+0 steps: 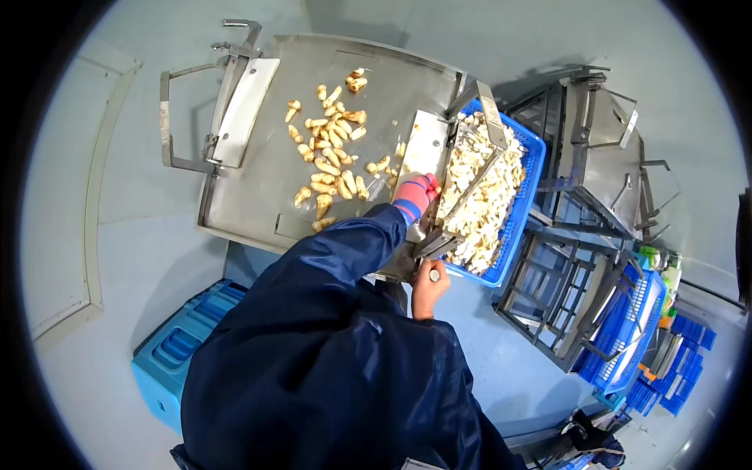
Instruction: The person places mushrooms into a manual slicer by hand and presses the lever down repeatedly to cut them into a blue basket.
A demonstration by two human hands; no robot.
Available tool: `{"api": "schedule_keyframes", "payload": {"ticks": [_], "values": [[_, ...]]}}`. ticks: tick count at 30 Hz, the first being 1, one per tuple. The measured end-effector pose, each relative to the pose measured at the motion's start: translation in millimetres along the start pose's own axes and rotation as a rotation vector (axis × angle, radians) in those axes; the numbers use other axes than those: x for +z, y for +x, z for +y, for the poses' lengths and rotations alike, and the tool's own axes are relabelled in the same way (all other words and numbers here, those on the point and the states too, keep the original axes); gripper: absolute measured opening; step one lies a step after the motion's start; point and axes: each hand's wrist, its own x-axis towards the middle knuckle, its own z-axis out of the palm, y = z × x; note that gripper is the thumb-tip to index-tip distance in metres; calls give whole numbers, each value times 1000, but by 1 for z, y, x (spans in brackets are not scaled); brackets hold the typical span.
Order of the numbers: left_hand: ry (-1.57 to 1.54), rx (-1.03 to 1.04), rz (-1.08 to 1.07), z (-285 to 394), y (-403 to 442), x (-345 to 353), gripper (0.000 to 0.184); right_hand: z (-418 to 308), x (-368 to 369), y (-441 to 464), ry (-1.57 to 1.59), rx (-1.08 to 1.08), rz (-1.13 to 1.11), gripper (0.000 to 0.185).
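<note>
My left hand (415, 197), in a pink and blue striped glove, is closed at the lower end of a white board (424, 149), beside the blade frame of a lever cutter (475, 186). What its fingers hold, if anything, is hidden. Below it, my bare right hand (428, 291) wraps round the cutter's handle (435, 275), whose round end shows. Whole pale mushrooms with brown caps (330, 154) lie scattered over the metal table (376, 86) to the left. Past the cutter, a blue basket (513, 235) holds a heap of pale mushroom slices (489, 172).
A second cutter (235, 117) with a white board is fixed to the table's left end. A light-blue bin (168, 352) stands on the floor at left. Metal frames (556, 290) and another blue basket (627, 337) stand to the right. Part of another person (595, 439) shows at bottom right.
</note>
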Motion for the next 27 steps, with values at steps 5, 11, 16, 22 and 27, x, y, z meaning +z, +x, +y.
{"api": "schedule_keyframes", "payload": {"ticks": [5, 11, 16, 22, 27], "values": [[108, 79, 40, 18, -9, -11, 12, -79, -7, 8, -56, -99, 95, 20], [184, 68, -81, 28, -2, -22, 12, -47, -3, 2, -30, -81, 83, 19], [82, 18, -40, 23, -2, -12, 15, -52, 0, 3, -82, -238, 157, 20], [-27, -57, 77, 64, -6, -10, 22, -20, 2, 2, -26, -95, 89, 22], [406, 346, 179, 94, -14, -81, 36, -25, -1, 1, -74, -120, 81, 23]]}}
